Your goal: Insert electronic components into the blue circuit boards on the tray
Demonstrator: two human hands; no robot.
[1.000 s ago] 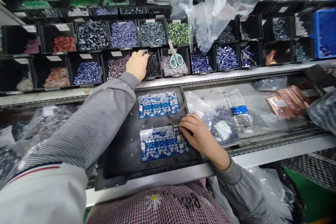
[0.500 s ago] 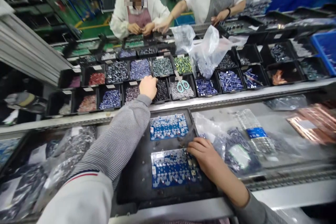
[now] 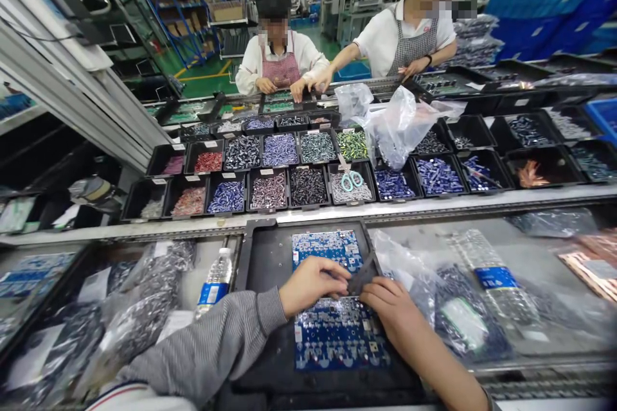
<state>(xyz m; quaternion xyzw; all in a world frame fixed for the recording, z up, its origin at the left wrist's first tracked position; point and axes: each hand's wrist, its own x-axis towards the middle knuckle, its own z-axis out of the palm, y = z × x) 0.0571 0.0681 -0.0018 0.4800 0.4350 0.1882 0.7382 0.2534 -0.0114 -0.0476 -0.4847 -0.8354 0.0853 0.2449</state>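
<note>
My left hand (image 3: 312, 285) is over the tray, fingertips pinched together between two blue circuit boards. Whatever is in the pinch is too small to make out. Close by on the right, my right hand (image 3: 391, 303) has its fingers curled together at the upper right of the lower circuit board (image 3: 332, 350); what they hold, if anything, is hidden. A blurred dark grey piece (image 3: 362, 275) shows between the hands. The upper circuit board (image 3: 324, 248) lies partly behind my left hand. Both boards lie in a black tray (image 3: 270, 257).
Bins of small components, such as a black-part bin (image 3: 308, 186), line the far side. Scissors (image 3: 351, 180) lie on one bin. A bottle (image 3: 215, 279) and bagged parts (image 3: 139, 289) are left of the tray; another bottle (image 3: 496, 276) lies right. Two co-workers (image 3: 277, 64) are opposite.
My left hand has come back from the component bins to the boards, beside my right hand. The view has tilted up, and a co-worker's hand has reached farther left.
</note>
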